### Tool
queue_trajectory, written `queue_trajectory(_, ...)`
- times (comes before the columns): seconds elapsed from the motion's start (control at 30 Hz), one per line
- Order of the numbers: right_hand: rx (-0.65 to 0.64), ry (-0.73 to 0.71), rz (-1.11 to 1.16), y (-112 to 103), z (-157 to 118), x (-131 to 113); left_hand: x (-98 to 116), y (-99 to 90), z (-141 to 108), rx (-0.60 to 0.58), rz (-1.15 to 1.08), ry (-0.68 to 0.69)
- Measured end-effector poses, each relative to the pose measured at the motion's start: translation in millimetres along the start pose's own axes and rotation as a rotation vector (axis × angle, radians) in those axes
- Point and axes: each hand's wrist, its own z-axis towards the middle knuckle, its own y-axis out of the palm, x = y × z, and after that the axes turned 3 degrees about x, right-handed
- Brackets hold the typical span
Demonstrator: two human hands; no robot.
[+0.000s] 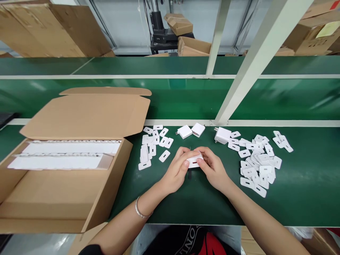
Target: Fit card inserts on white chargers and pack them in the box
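Near the middle of the green table, my left hand (175,171) and my right hand (214,170) both grip a white charger (193,161), one on each side, with the thumbs at its near face. A small reddish slot shows on that face. Just beyond my hands lie two white chargers (185,131) (198,129). Another charger with prongs (222,135) sits to their right. White slotted plates are scattered left of my hands (152,140), and a larger pile of them (261,163) lies to the right. A dark thin object (190,173) shows partly below the held charger.
An open cardboard box (106,198) with white strips inside (61,161) takes up the left side. A pale metal post (247,71) rises behind the table at the right. Cardboard boxes (63,32) stand beyond the green ledge (132,65).
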Motion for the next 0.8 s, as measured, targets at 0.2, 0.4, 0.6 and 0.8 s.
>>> queue_trajectory(0.2,-0.01,-0.027,0.069,2.0,1.3,2.1,3.6,-1.5,4.8,0.068,0.032,0.08)
queue_trajectory(0.4,0.045,-0.072,-0.13,1.8,-2.5,0.4,7.1,-0.5,6.6,0.081,0.012,0.131)
queue_trajectory(0.6,0.057,-0.14,-0.204,4.2,-3.1,3.9,2.3,-1.1,5.7,0.087,0.032,0.138)
queue_trajectory(0.8,0.063,-0.143,-0.285,2.3,-2.3,2.8,1.1,-1.0,6.6,0.09,0.009,0.087)
